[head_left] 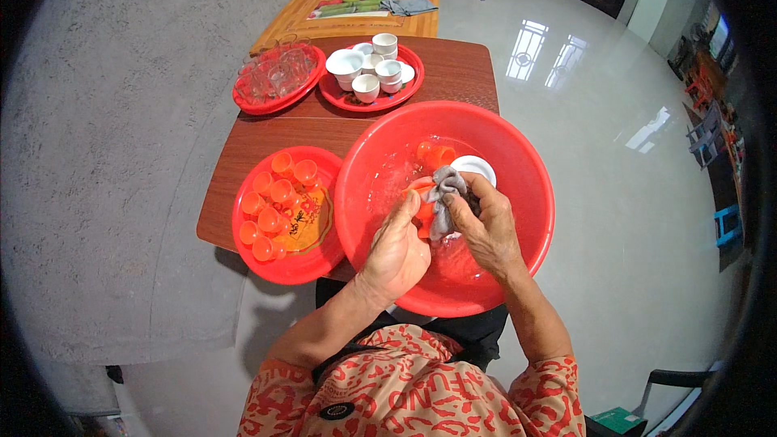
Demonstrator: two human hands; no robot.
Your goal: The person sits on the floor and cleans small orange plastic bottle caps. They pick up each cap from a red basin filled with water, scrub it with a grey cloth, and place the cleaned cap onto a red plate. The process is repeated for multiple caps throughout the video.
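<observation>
Both my hands are over a large red basin [524, 194] with water in it. My left hand [398, 257] is closed round a small orange cup [423, 214], partly covered by the cloth. My right hand [492, 231] grips a wet grey cloth [443, 201] and presses it against that cup. Beyond my hands, a few orange cups [438, 155] and a white dish [477, 165] lie in the basin. To the left, a red round tray [279, 273] carries several small orange cups [281, 190].
The brown table [453, 73] also bears a red tray of white cups and bowls [366, 87] and a red tray of clear glasses [279, 77]. Behind stands a wooden table [283, 12] with a grey cloth. A dark chair [680, 378] is at the lower right.
</observation>
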